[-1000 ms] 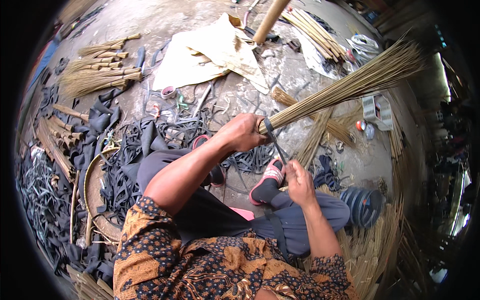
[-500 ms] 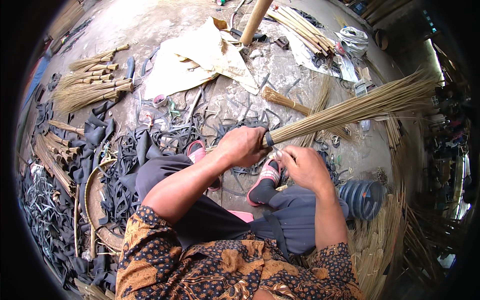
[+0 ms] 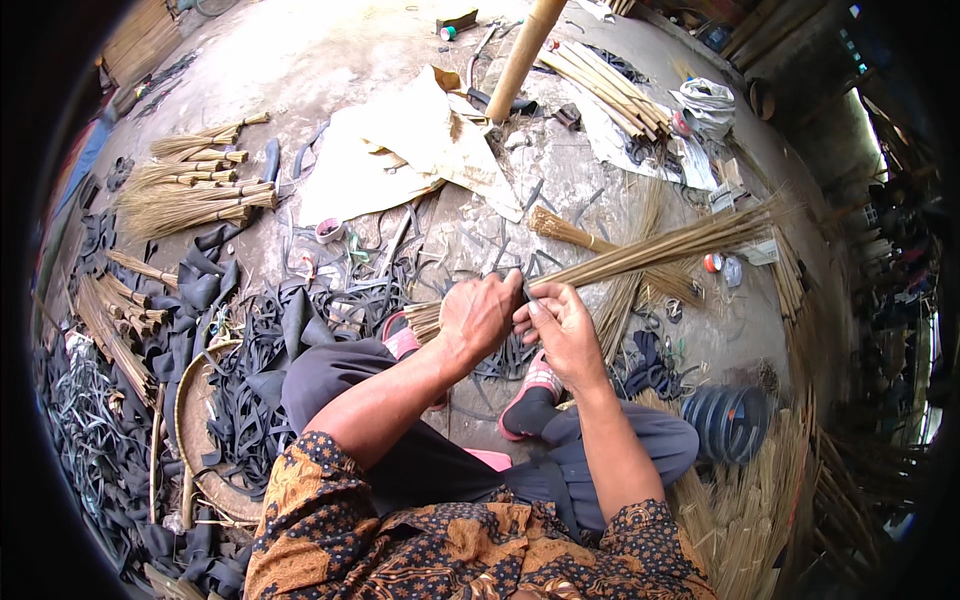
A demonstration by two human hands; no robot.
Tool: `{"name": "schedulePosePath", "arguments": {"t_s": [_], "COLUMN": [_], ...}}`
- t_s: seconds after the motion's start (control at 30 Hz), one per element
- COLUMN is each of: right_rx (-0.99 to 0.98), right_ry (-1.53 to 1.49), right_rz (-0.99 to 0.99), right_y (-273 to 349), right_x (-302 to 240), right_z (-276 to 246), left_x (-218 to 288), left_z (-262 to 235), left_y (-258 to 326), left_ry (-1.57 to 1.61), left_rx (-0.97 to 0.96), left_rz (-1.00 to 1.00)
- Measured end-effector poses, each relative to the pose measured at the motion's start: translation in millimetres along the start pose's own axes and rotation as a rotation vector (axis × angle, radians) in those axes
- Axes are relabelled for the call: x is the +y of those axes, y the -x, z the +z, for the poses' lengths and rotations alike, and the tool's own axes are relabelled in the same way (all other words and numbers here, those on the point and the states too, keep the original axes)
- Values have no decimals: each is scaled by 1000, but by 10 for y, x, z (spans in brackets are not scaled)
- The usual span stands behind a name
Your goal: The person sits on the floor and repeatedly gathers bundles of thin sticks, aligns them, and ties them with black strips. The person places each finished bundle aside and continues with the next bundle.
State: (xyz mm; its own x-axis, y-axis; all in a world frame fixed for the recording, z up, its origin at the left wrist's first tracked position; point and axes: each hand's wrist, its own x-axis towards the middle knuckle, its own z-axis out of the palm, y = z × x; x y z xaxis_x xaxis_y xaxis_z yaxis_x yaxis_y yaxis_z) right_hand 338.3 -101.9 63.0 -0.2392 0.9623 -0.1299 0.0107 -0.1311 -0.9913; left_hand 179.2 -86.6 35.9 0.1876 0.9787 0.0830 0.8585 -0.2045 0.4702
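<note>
My left hand (image 3: 482,315) is closed around a bundle of thin, tan broom sticks (image 3: 655,250) held above my lap. The bundle's cut ends (image 3: 424,320) poke out left of that hand, and its thin tips fan out to the far right. A dark rubber strip (image 3: 527,289) goes around the bundle between my hands. My right hand (image 3: 562,328) pinches this strip close beside the left fingers. Part of the strip is hidden by the fingers.
Black rubber strips (image 3: 300,330) lie heaped on the left around a round woven tray (image 3: 183,400). Tied stick bundles (image 3: 195,190) lie at the far left. A wooden post (image 3: 520,65) stands ahead, by a pale sheet (image 3: 390,140). A blue ribbed plastic container (image 3: 727,425) is at right.
My right hand has moved up and left, close against my left hand. The bundle has turned, its spread tips now narrower and shifted left in view. Both hands keep hold.
</note>
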Motion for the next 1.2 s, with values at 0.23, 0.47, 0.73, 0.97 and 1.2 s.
{"name": "schedulePosePath", "arguments": {"t_s": [0.23, 0.47, 0.73, 0.97, 1.2], "right_rx": [43, -93, 98, -44, -117], "right_ry": [100, -322, -37, 183, 249], "right_rz": [9, 221, -14, 132, 16], "right_y": [243, 317, 222, 449, 879], "right_x": [165, -102, -47, -312, -326], "right_z": [17, -302, -199, -284, -530], "left_x": [-72, -42, 108, 43, 0], "left_z": [22, -417, -282, -297, -486], "left_y": [-63, -93, -57, -114, -128], "left_ry": [57, 1066, 351, 201, 625], "left_rx": [22, -680, -109, -147, -177], "left_rz": [-92, -55, 136, -25, -87]}}
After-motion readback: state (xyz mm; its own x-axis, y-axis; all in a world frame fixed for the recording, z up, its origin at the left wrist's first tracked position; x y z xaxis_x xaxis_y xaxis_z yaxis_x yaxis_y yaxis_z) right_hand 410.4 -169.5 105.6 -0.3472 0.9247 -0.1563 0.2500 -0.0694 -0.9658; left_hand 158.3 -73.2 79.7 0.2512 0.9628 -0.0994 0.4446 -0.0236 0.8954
